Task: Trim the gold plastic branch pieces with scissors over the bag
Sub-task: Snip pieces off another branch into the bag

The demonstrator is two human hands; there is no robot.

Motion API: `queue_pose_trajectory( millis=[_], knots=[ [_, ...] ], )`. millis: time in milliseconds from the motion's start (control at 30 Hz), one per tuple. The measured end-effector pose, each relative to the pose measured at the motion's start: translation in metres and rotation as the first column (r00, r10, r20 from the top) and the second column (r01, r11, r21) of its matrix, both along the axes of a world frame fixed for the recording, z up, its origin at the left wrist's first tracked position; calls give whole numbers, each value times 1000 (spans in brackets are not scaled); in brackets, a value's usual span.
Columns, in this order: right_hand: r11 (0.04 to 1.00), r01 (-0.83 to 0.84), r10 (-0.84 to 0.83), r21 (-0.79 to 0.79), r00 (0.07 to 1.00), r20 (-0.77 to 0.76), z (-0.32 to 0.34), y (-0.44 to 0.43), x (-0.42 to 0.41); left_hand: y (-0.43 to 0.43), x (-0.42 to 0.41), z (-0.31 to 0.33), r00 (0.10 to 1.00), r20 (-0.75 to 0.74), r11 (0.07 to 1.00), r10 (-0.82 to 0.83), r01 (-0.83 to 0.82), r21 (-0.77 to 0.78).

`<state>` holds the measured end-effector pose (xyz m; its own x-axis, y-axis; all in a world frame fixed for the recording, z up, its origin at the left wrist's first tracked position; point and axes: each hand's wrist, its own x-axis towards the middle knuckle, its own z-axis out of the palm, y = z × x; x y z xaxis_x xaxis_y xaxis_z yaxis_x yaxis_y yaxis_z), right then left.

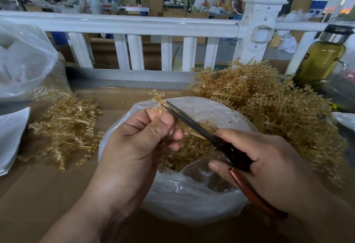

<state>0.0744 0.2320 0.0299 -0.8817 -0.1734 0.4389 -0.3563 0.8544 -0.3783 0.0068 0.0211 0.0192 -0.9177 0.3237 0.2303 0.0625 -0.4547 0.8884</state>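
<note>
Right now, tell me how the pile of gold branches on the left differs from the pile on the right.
The left pile is small, low and spread loosely on the table; the right pile is much bigger and heaped high. The left pile lies beside a clear plastic bag; the right pile sits by a bottle of yellowish liquid. Both are the same gold plastic branch pieces, flanking the open bag under the hands.

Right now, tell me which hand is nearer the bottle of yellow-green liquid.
Right. The right hand, holding the scissors, sits below and left of the bottle at the far right. The left hand, pinching the branch piece, is farther left across the bag.
</note>
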Motion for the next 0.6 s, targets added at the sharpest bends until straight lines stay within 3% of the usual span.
queue_pose_trajectory(
  millis=[600],
  knots=[
    [999, -38, 36, 22, 998, 58, 2, -2, 2, 5, 3, -1, 996, -80, 997, 45, -39, 68]
  ],
)
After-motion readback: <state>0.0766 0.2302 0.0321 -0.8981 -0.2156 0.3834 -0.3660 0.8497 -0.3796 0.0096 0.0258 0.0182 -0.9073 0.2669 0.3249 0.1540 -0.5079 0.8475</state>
